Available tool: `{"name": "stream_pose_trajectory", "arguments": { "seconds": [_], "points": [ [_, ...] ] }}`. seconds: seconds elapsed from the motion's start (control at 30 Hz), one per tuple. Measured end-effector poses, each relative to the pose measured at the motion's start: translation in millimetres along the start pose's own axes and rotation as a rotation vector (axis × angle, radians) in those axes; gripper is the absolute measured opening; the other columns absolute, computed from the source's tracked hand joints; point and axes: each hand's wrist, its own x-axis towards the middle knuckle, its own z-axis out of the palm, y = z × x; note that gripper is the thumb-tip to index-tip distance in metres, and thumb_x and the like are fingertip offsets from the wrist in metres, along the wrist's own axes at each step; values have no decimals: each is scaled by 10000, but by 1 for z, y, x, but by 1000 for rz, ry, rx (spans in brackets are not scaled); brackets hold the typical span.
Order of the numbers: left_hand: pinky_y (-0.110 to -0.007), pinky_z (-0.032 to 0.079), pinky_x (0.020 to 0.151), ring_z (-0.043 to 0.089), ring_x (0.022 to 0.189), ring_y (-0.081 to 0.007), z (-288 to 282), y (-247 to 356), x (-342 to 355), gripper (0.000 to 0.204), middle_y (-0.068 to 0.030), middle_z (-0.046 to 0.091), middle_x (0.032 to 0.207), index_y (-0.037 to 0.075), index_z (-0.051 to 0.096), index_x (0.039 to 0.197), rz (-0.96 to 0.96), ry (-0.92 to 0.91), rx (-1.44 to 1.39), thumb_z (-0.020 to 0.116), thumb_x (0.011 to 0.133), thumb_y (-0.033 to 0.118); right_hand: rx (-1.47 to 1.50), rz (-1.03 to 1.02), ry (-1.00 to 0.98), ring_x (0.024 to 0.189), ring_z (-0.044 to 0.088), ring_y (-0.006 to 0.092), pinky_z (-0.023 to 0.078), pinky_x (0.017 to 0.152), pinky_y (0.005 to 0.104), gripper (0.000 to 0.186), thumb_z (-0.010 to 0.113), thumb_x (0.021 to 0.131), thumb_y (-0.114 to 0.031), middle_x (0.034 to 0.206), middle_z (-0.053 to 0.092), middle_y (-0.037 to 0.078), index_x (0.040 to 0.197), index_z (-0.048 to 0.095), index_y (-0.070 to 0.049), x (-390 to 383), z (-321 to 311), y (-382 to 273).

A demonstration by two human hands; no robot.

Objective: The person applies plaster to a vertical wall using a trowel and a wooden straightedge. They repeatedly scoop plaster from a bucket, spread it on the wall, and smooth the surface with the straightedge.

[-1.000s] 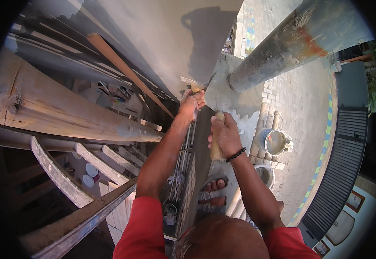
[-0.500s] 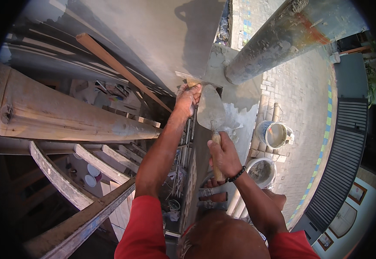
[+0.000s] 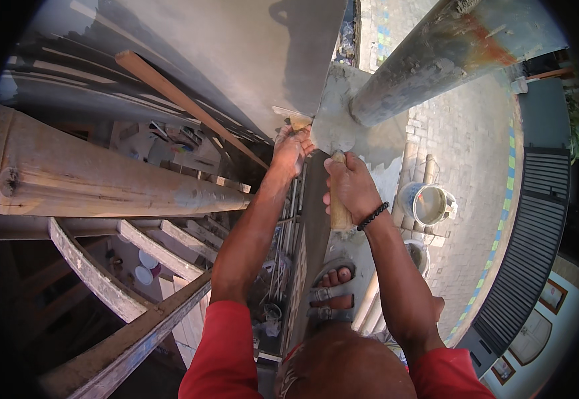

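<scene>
My left hand (image 3: 293, 149) grips a small flat tool (image 3: 299, 122) with a pale blade and tan middle, held against the lower edge of the grey rendered wall (image 3: 249, 53). Just right of it, my right hand (image 3: 351, 186) is closed around the wooden handle of a trowel (image 3: 338, 216); its metal blade (image 3: 340, 143), partly hidden, lies over the mortar-covered ledge (image 3: 383, 156), below the foot of a mortar-stained grey column (image 3: 429, 60). A sandalled foot (image 3: 336, 276) stands on the narrow strip below my hands.
A thick bamboo pole (image 3: 96, 169), a slanting timber (image 3: 170, 93) and wooden frames (image 3: 136, 246) are on the left, with a drop between. Right are a bucket (image 3: 428, 203), a second bucket (image 3: 417, 256) behind my arm, bamboo poles (image 3: 410, 159), paving (image 3: 476, 199) and a dark slatted gate (image 3: 526, 239).
The trowel swung down and left half a second ago and has since moved up and right; its blade is now mostly covered. My left hand and its tool have shifted slightly, staying at the wall.
</scene>
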Motion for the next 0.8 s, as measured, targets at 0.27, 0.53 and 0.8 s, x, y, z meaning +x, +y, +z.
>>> {"name": "stream_pose_trajectory", "arguments": {
  "seconds": [0.27,0.53,0.8],
  "points": [
    [-321,511,675,641,772,-182,-3,2,2,256,-58,632,911,92,459,1041,0,3,14,636,857,84,-144,16,-24,450,495,149,438,371,310,200,500,886,-227,694,452,47,925,391,-63,0,-9,7],
    [-274,525,784,621,851,-173,9,9,-8,205,-76,597,927,19,477,1024,23,2,27,599,859,13,-219,-69,-103,435,494,148,421,375,303,223,496,894,-208,673,459,56,936,390,-17,-34,-11,48],
    [-299,537,760,632,864,-198,1,5,1,244,-104,602,964,12,450,1063,-2,0,18,588,861,9,-166,-212,37,449,518,147,435,374,288,280,505,900,-243,701,476,64,1018,409,-8,-31,1,37]
  ]
}}
